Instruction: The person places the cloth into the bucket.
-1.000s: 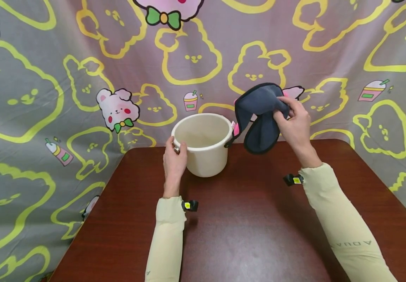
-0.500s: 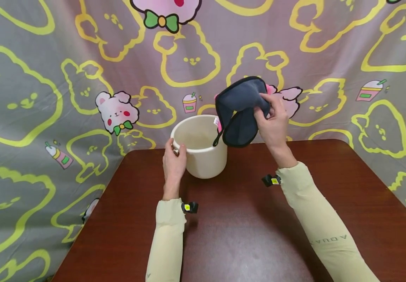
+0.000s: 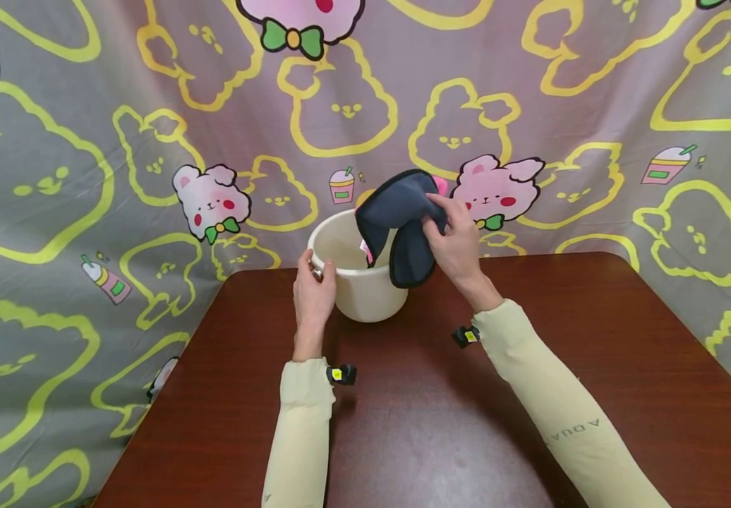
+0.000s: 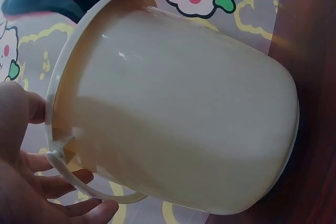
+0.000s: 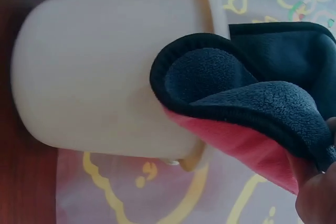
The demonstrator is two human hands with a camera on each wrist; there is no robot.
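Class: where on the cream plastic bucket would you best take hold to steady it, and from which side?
Probably grip the cream plastic bucket at its left rim, by the handle pivot, as the left hand does; the dark fleece cloth crowds the right rim.

Plastic, fleece, printed cloth and polished wood

The bucket [image 3: 360,282] was smooth cream plastic with a faint sheen, its thin handle [image 4: 89,187] the same plastic. The cloth [image 5: 252,93] was soft, matt fleece, dark grey on one face and pink on the other, with a black stitched edge. The table [image 3: 442,423] was glossy reddish-brown wood. The backdrop [image 3: 86,141] behind was matt printed cloth, lightly creased. The sleeves [image 3: 298,423] were smooth, pale stretch cloth.
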